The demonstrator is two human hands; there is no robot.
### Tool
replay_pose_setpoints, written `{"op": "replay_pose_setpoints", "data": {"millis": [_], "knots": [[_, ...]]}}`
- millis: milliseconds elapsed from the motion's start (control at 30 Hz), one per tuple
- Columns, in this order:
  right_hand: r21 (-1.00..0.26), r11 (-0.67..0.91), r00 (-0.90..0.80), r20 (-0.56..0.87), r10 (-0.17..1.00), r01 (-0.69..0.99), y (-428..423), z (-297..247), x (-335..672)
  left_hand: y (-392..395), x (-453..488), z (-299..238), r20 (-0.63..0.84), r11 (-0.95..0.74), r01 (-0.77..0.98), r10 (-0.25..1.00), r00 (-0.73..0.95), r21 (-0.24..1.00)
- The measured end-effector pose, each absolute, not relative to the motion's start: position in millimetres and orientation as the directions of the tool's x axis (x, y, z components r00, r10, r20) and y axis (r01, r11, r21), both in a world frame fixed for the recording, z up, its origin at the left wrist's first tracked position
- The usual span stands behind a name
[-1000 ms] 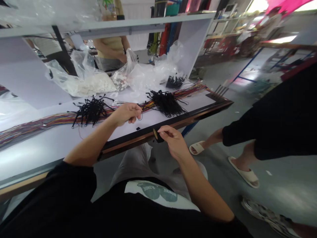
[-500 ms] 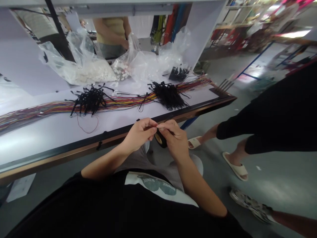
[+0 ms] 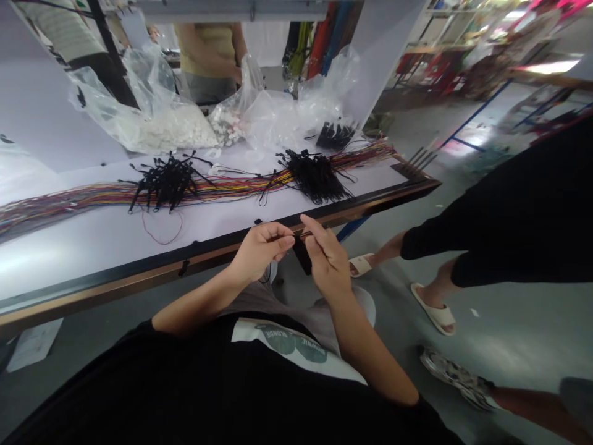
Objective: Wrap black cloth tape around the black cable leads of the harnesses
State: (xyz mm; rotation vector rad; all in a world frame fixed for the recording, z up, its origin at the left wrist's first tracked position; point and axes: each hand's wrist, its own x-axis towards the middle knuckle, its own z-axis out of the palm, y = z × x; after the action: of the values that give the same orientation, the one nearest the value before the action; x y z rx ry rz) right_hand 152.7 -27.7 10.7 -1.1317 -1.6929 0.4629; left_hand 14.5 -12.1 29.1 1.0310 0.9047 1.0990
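Observation:
In front of my lap, just off the table's near edge, both hands are close together. My left hand (image 3: 263, 250) is closed, its thumb and index finger pinching a thin dark wire (image 3: 268, 275) that hangs down below the palm. My right hand (image 3: 328, 262) faces it, a finger pointing up and the thumb bent, with a thin dark strand between the hands. A roll of black tape (image 3: 302, 256) sits edge-on at the right hand's inner side. Which right fingers hold the roll is hidden.
On the white table (image 3: 208, 225) lies a long bundle of coloured wires (image 3: 236, 187) with two piles of black cables (image 3: 165, 183) across it. Plastic bags of white parts (image 3: 173, 131) stand behind. To my right, a person's legs (image 3: 435, 253) and another foot (image 3: 456, 374) are close.
My right fingers have lifted and spread slightly from the left fingertips. The tape roll has turned from showing its yellowish core to edge-on.

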Motion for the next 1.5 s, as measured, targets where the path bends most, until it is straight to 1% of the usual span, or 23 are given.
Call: {"op": "replay_pose_setpoints", "data": {"millis": [67, 100, 200, 267, 367, 433, 500, 533, 600, 667, 733, 800, 867, 900, 967, 1067, 1167, 1233, 1300, 1333, 1400, 1433, 1500], "knots": [[-0.672, 0.55, -0.054, 0.609, 0.791, 0.496, -31.8, 4.4, 151.1, -12.2, 15.5, 27.6, -0.05, 0.101, -0.266, 0.98, 0.191, 0.959], [-0.658, 0.555, -0.033, 0.629, 0.777, 0.509, -33.6, 1.1, 150.7, -12.8, 15.9, 27.1, -0.035, 0.083, -0.261, 0.983, 0.181, 0.962], [-0.659, 0.469, 0.026, 0.595, 0.804, 0.588, -35.9, -4.6, 152.2, -16.1, 17.3, 25.0, 0.017, 0.023, -0.226, 0.985, 0.171, 0.974], [-0.601, 0.434, -0.029, 0.564, 0.826, 0.671, -34.7, -3.4, 155.4, -18.0, 18.2, 22.6, 0.032, 0.014, -0.238, 0.981, 0.191, 0.971], [-0.45, 0.469, -0.129, 0.603, 0.787, 0.76, -31.0, 1.8, 159.4, -17.5, 18.5, 17.6, -0.015, 0.102, -0.348, 0.97, 0.245, 0.932], [-0.4, 0.486, -0.135, 0.648, 0.749, 0.777, -28.8, 3.5, 159.5, -14.1, 17.0, 13.4, -0.082, 0.218, -0.424, 0.945, 0.316, 0.879], [-0.416, 0.508, -0.127, 0.667, 0.734, 0.754, -27.3, 2.9, 158.2, -8.8, 14.0, 8.5, -0.156, 0.38, -0.449, 0.875, 0.459, 0.809], [-0.446, 0.526, -0.123, 0.667, 0.735, 0.724, -26.9, 2.1, 157.6, -6.0, 12.3, 6.0, -0.191, 0.472, -0.428, 0.812, 0.552, 0.771], [-0.541, 0.571, -0.118, 0.654, 0.747, 0.617, -26.4, 0.7, 157.5, -1.2, 9.9, 1.6, -0.237, 0.621, -0.354, 0.669, 0.705, 0.699], [-0.664, 0.596, -0.122, 0.616, 0.778, 0.451, -26.3, 0.4, 159.3, 0.6, 10.2, -0.8, -0.256, 0.684, -0.305, 0.589, 0.767, 0.662], [-0.78, 0.565, -0.164, 0.541, 0.825, 0.269, -26.4, 1.0, 162.0, -1.1, 13.1, -0.7, -0.25, 0.664, -0.339, 0.627, 0.738, 0.666], [-0.86, 0.493, -0.163, 0.472, 0.866, 0.132, -26.5, 1.9, 164.0, -4.9, 16.1, 1.5, -0.216, 0.572, -0.42, 0.737, 0.64, 0.705], [-0.906, 0.419, -0.058, 0.416, 0.908, 0.065, -26.8, 3.2, 164.7, -8.2, 16.2, 4.9, -0.16, 0.429, -0.459, 0.842, 0.516, 0.778], [-0.92, 0.388, 0.005, 0.389, 0.921, 0.064, -27.1, 4.2, 164.7, -9.1, 14.7, 6.8, -0.122, 0.359, -0.447, 0.871, 0.475, 0.82], [-0.93, 0.341, 0.083, 0.354, 0.932, 0.139, -28.4, 7.2, 164.8, -8.8, 9.8, 10.5, -0.043, 0.233, -0.369, 0.889, 0.456, 0.9], [-0.869, 0.349, 0.066, 0.395, 0.916, 0.351, -32.0, 12.7, 163.8, -6.5, 5.0, 14.0, 0.062, 0.035, -0.201, 0.887, 0.458, 0.979], [-0.82, 0.322, 0.067, 0.398, 0.915, 0.473, -34.4, 13.4, 159.4, -7.1, 9.1, 12.0, 0.177, -0.198, 0.021, 0.914, 0.364, 0.98], [-0.811, 0.284, 0.084, 0.376, 0.923, 0.511, -33.5, 10.2, 156.0, -9.7, 14.3, 8.5, 0.242, -0.287, 0.128, 0.927, 0.286, 0.949], [-0.78, 0.284, 0.103, 0.405, 0.909, 0.558, -30.7, 6.4, 154.3, -12.4, 17.6, 6.3, 0.247, -0.28, 0.131, 0.943, 0.224, 0.951], [-0.757, 0.297, 0.113, 0.437, 0.892, 0.582, -29.2, 5.2, 154.2, -13.2, 18.1, 6.4, 0.22, -0.24, 0.087, 0.956, 0.193, 0.967], [-0.71, 0.339, 0.115, 0.507, 0.854, 0.617, -27.2, 5.1, 154.6, -12.6, 16.6, 9.3, 0.103, -0.097, -0.046, 0.981, 0.165, 0.994], [-0.693, 0.361, 0.103, 0.53, 0.841, 0.624, -27.1, 6.2, 154.6, -11.3, 15.3, 11.6, 0.031, -0.01, -0.109, 0.98, 0.194, 0.994], [-0.693, 0.394, 0.067, 0.537, 0.841, 0.604, -28.3, 9.4, 153.7, -7.7, 13.1, 15.5, -0.075, 0.146, -0.201, 0.943, 0.323, 0.969]]}}
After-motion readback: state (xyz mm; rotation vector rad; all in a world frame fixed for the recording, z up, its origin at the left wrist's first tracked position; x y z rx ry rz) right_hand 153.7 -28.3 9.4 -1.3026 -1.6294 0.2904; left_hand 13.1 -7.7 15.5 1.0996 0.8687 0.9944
